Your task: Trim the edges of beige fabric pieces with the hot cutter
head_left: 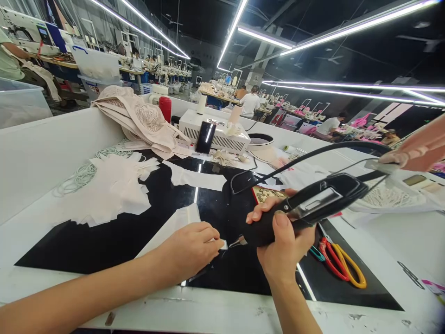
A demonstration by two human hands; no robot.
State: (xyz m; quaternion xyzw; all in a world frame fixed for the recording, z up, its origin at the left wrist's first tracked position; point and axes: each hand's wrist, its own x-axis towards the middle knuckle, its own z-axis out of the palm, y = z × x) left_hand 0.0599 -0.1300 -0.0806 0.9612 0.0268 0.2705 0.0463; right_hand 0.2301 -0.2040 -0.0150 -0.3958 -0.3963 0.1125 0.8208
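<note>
Light tubes (347, 32) cross the dark ceiling of a sewing workshop, where rows of machines run back on both sides and a person in white (250, 103) sits facing away. Nearer, a white table (167, 306) with raised walls carries a glossy black board (239, 273), and both of the worker's hands are over it.

The left hand (194, 246) pinches the narrow end of a white cloth (186, 215) between thumb and fingers; the rest of the cloth slants away on the board behind the wrist and forearm. The right hand (283, 236) grasps a black tool (328, 190), fingers wrapped around its body and thumb laid along the near side. The tool's metal tip (239, 241) points left and down, just beside the cloth's pinched end; whether they touch cannot be told. A dark cord (302, 155) arches above the tool. At the right edge, something pinkish and blurred meets the tool's far end.

Orange scissors (354, 269) lie right of the right hand, next to a red-handled pair (333, 260). Behind the tool sits a red-rimmed tray of small parts (267, 194). White scraps (107, 190) are heaped on the left over pale green cords (81, 176). Farther back, beige cups (139, 120) lie stacked near a red spool (165, 107), and a phone (205, 137) leans against a vented box (222, 139).
</note>
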